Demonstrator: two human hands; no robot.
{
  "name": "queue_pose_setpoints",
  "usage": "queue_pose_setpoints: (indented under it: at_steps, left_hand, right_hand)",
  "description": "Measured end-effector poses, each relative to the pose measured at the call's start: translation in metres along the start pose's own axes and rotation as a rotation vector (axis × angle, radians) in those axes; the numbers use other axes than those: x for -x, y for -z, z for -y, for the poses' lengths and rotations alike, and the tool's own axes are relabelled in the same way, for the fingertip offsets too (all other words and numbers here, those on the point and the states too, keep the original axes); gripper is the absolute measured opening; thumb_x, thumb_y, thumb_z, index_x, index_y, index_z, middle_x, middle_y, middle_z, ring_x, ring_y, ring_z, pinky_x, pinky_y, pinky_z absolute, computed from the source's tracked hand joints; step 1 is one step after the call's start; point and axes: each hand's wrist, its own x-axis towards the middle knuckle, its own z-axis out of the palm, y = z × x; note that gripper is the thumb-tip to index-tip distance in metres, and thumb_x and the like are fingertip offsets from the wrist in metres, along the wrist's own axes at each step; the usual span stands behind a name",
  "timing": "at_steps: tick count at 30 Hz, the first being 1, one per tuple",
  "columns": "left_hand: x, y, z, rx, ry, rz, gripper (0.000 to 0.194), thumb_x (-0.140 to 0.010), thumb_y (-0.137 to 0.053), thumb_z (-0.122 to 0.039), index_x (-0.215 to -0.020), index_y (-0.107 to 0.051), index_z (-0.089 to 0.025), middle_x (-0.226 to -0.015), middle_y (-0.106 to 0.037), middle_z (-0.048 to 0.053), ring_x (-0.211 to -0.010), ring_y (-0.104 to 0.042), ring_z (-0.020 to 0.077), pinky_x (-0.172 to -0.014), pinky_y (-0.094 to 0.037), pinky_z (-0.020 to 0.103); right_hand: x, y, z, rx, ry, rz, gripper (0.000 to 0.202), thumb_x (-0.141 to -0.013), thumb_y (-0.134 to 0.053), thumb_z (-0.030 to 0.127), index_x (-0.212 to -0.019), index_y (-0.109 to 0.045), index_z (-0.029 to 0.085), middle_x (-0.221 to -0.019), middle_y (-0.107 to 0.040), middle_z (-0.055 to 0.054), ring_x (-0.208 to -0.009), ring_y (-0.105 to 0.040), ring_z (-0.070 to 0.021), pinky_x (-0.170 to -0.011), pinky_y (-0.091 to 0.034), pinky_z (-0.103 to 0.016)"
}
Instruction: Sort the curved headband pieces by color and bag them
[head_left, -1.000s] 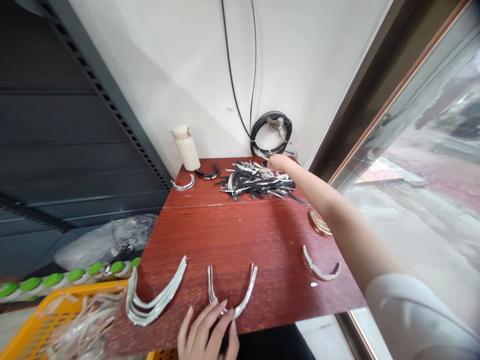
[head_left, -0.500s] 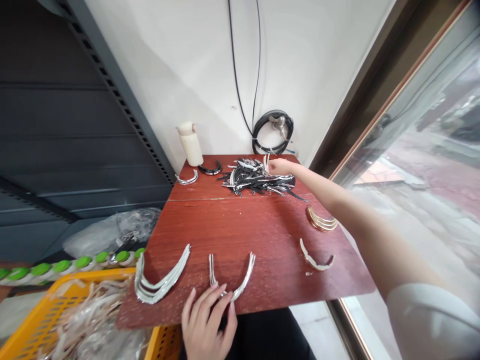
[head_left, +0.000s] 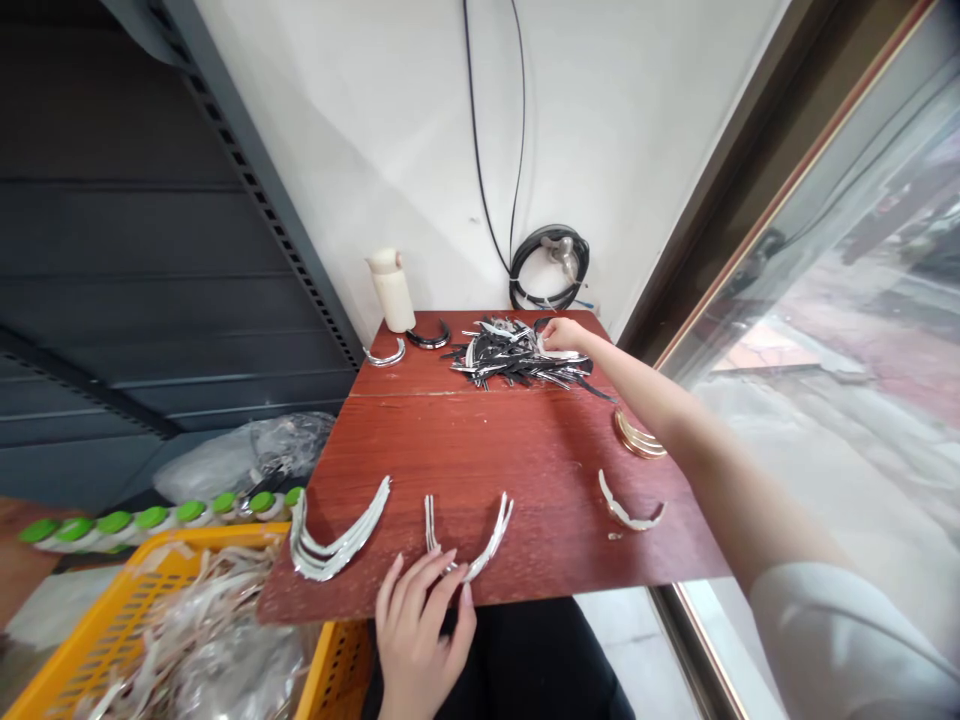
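Near the front edge of the table, my left hand (head_left: 424, 625) lies with fingers stretched and spread, its fingertips on a U-shaped bunch of thin silver strips (head_left: 491, 550). My right arm reaches to the back of the table. There my right hand (head_left: 564, 336) has its fingers pinched at a pale, silvery strip (head_left: 553, 352) on the right side of a tangled pile of black and silver strips (head_left: 510, 358). The fingertips are small in view and partly hidden. Left of my left hand sits a larger curved bunch of silver strips (head_left: 330, 560).
Gold curved strips (head_left: 636, 437) and a pale curved piece (head_left: 628, 518) lie at the right. Black (head_left: 430, 340) and silver (head_left: 387, 356) curved bunches lie near a cream bottle (head_left: 393, 295). A yellow basket (head_left: 142, 570) stands left; coiled cable (head_left: 525, 290) hangs on the wall behind.
My right hand has lowered slightly into the pile; the pale strips that stood upright beside it now lie low under the fingers. My left hand stays on its bunch. The view has shifted slightly.
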Motion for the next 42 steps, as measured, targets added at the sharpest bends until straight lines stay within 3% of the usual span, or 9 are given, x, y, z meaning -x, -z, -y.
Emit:
queue_pose_setpoints:
  at_steps: [5,15,25,27,35,42]
  left_hand:
    - [0.0,0.0,0.0,-0.011,0.004,0.005,0.019,-0.083,-0.062,-0.012,-0.097,-0.069,-0.022,-0.099,-0.072,0.005,-0.097,-0.067,0.0197,-0.109,-0.036,0.046]
    - [0.0,0.001,0.001,-0.022,-0.016,0.021,0.02,-0.082,-0.063,-0.012,-0.099,-0.067,-0.022,-0.099,-0.072,0.006,-0.097,-0.067,0.0206,-0.108,-0.036,0.047]
    - [0.003,0.002,0.002,-0.021,-0.024,0.039,0.02,-0.083,-0.062,-0.011,-0.1,-0.067,-0.021,-0.101,-0.071,0.007,-0.099,-0.066,0.0206,-0.108,-0.037,0.048]
    - [0.003,0.001,0.003,-0.024,-0.025,0.039,0.02,-0.083,-0.062,-0.011,-0.1,-0.067,-0.021,-0.101,-0.071,0.007,-0.099,-0.066,0.0206,-0.108,-0.037,0.048]
    - [0.002,0.002,0.002,-0.036,-0.033,0.038,0.02,-0.082,-0.062,-0.012,-0.1,-0.067,-0.021,-0.1,-0.071,0.006,-0.098,-0.066,0.0209,-0.108,-0.037,0.047]
    - [0.002,0.001,0.003,-0.038,-0.043,0.032,0.02,-0.081,-0.063,-0.012,-0.1,-0.066,-0.02,-0.1,-0.071,0.007,-0.098,-0.066,0.0213,-0.108,-0.037,0.047]
  right_hand:
    - [-0.001,0.011,0.006,0.005,-0.077,-0.051,0.025,-0.068,-0.068,0.022,-0.091,-0.073,0.015,-0.087,-0.074,-0.007,-0.077,-0.068,-0.0201,-0.061,-0.046,-0.021]
    - [0.012,0.037,0.014,-0.014,0.038,-0.065,0.028,-0.066,-0.068,0.02,-0.093,-0.07,0.018,-0.093,-0.074,-0.005,-0.087,-0.066,-0.021,-0.073,-0.047,-0.022]
    - [0.026,0.014,0.016,-0.232,0.089,0.196,0.002,-0.076,-0.07,0.016,-0.077,-0.069,0.016,-0.073,-0.074,-0.002,-0.067,-0.069,-0.0146,-0.062,-0.054,-0.018]
    - [0.029,0.01,0.017,-0.267,0.079,0.215,0.006,-0.075,-0.073,0.019,-0.072,-0.068,0.016,-0.07,-0.073,-0.003,-0.065,-0.069,-0.0149,-0.06,-0.055,-0.019]
    - [0.034,-0.001,0.009,-0.314,0.09,0.206,0.007,-0.075,-0.073,0.014,-0.076,-0.066,0.016,-0.079,-0.075,-0.003,-0.07,-0.071,-0.0143,-0.065,-0.057,-0.019]
    - [0.048,0.001,0.006,-0.149,0.084,0.07,0.017,-0.072,-0.071,0.015,-0.089,-0.067,0.016,-0.08,-0.074,-0.002,-0.075,-0.069,-0.0151,-0.065,-0.05,-0.018]
